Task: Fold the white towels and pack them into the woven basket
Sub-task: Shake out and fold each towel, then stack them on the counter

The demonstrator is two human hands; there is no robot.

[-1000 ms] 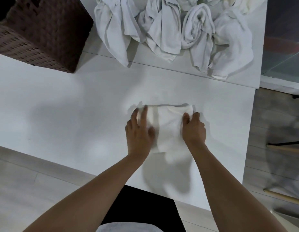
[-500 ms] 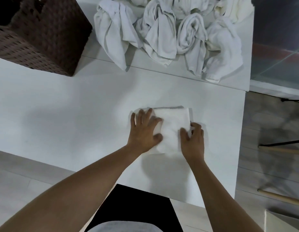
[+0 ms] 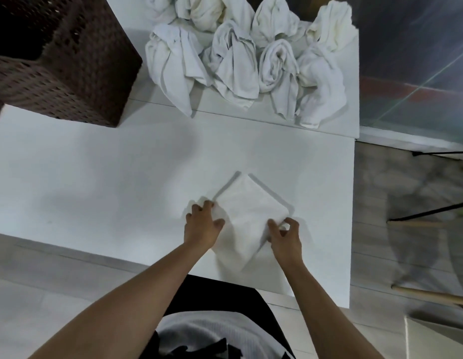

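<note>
A folded white towel (image 3: 247, 216) lies on the white bench (image 3: 95, 182), turned so that one corner points away from the person, like a diamond. The left hand (image 3: 202, 225) grips the towel's left corner, its fingers (image 3: 199, 208) curled over a small bunch of cloth. The right hand (image 3: 284, 235) pinches the right corner between thumb and curled fingers (image 3: 292, 222) — the near part of the towel sags between the two hands, so it seems partly raised off the bench.

Beyond the fingers, well apart from them, a heap of crumpled white towels (image 3: 246, 55) sits at the far side of the bench. Far to the left of the left hand's fingers stands the dark brown woven basket (image 3: 70, 68), its inside too dark to make out. No brand, label or writing can be read anywhere.
</note>
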